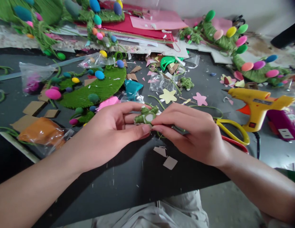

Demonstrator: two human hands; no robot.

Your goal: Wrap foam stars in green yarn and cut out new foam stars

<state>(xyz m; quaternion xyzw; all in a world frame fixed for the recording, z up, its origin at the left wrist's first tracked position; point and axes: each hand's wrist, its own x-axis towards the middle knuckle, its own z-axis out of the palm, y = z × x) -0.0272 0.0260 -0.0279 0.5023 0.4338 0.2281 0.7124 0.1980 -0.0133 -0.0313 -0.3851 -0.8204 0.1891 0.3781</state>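
My left hand (109, 136) holds a small cardboard shape (143, 118) wrapped in green yarn, with a pale bare patch in its middle. Its thumb presses the lower edge, and the fingers curl behind. At the right side of that shape, the thumb and forefinger of my right hand (195, 133) pinch together, probably on the yarn, though the fingertips hide what is between them. Loose green yarn (209, 107) trails over the table behind my right hand. A similar green wrapped piece (186, 83) lies farther back, beside a yellow paper star (168, 96) and a pink paper star (200, 99).
At right lie a yellow glue gun (254, 103), scissors (233, 131) and a purple box (284, 122). Left stand a green leaf shape (97, 85) with coloured egg shapes and a bagged orange bundle (40, 131). Paper scraps (170, 162) lie near the front edge.
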